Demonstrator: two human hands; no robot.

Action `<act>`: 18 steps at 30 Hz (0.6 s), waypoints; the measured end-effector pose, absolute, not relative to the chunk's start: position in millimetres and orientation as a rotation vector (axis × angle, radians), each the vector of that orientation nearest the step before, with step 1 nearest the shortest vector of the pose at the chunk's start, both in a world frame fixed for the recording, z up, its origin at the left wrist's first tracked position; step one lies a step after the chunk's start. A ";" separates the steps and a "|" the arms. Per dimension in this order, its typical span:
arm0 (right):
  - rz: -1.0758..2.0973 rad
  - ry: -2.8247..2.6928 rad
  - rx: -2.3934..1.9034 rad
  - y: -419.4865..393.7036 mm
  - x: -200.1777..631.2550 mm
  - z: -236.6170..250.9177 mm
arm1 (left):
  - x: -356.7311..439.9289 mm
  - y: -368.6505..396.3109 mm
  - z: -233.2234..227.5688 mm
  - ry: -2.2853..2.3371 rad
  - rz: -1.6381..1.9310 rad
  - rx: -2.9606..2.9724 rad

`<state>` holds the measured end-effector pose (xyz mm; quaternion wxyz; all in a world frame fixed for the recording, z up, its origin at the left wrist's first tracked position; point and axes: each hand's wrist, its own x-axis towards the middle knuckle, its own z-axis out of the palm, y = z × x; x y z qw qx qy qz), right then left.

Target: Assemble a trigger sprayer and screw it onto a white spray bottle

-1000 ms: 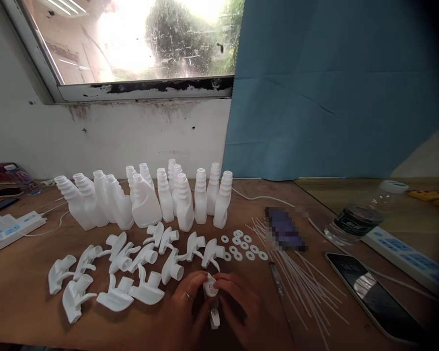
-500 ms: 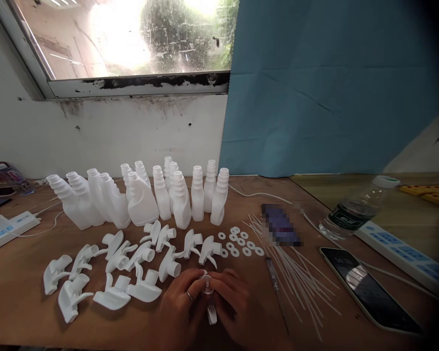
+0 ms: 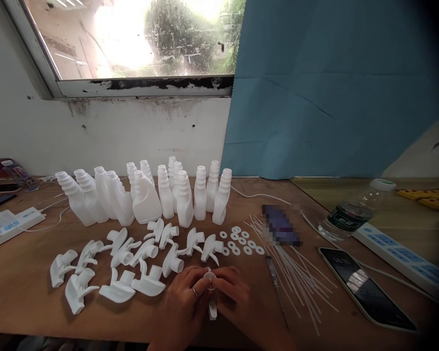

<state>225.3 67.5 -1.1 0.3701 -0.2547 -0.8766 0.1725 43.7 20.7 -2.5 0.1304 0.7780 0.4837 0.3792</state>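
Fingers [image 3: 201, 280] of both hands half hide a spray head [image 3: 211, 292].

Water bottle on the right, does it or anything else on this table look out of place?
The water bottle lies tipped on its side near the power strip and phone; its cap looks on and no spill shows. The white bottles stand upright.
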 end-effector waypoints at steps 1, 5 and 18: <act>0.457 -2.244 -0.658 67.6 225.9 -2.3 | 43.5 20.4 -2.7 1.395 1.106 2.249; 0.630 -2.200 -0.666 69.2 228.9 -6.7 | 42.8 19.2 -4.7 1.376 1.081 2.201; 0.307 -2.177 -0.901 79.5 284.0 16.4 | 45.3 18.1 -6.9 1.514 0.997 2.249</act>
